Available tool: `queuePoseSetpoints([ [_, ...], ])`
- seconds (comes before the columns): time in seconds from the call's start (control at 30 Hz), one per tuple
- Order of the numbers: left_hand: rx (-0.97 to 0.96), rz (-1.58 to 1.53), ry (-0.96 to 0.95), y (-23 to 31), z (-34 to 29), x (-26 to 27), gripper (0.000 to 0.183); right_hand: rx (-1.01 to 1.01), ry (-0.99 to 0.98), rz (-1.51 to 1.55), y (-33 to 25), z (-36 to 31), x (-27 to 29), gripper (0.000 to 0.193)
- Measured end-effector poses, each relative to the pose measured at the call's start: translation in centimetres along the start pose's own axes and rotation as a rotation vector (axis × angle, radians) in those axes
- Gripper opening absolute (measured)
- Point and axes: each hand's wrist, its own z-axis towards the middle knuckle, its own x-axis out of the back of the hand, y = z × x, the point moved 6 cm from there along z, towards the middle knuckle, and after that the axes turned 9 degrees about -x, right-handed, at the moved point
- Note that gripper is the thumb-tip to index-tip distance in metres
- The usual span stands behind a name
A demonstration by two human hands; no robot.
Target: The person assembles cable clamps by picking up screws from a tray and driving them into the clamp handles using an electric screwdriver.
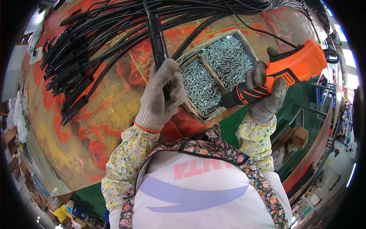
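Observation:
My left hand (164, 93), in a grey work glove, is closed around a black tubular cable handle (158, 40), whose upper part points away from me with a cable leaving its far end. In my gloved right hand (268, 91) is an orange and black power screwdriver (295, 65), its dark nose pointing left. That nose hangs over the near right edge of a two-part tray (246, 44) full of small silvery screws (225, 57). A divider (212, 72) splits the screws into two compartments. The tool's tip is hard to make out against them.
Several black cables with tubular handles (68, 68) lie piled at the far left of the paint-worn table (106, 126). A thin black cord (263, 31) runs to the screwdriver. Cardboard boxes (299, 137) sit on a shelf below the table, to the right.

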Motion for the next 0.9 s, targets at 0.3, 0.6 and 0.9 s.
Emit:
queuePoseSetpoints([
  [0.3, -0.081, 0.413, 0.241, -0.1, 0.4, 0.2, 0.022, 0.074, 0.059, -0.201, 0.4, -0.5, -0.4, 0.060],
  [0.6, -0.128, 0.436, 0.220, 0.3, 0.4, -0.1, 0.046, 0.000, 0.000, -0.132, 1.2, -0.7, -0.2, 0.044],
  [0.9, -0.120, 0.399, 0.237, 0.3, -0.2, -0.5, 0.037, 0.039, 0.033, -0.088, -0.9, 0.1, 0.7, 0.053],
])
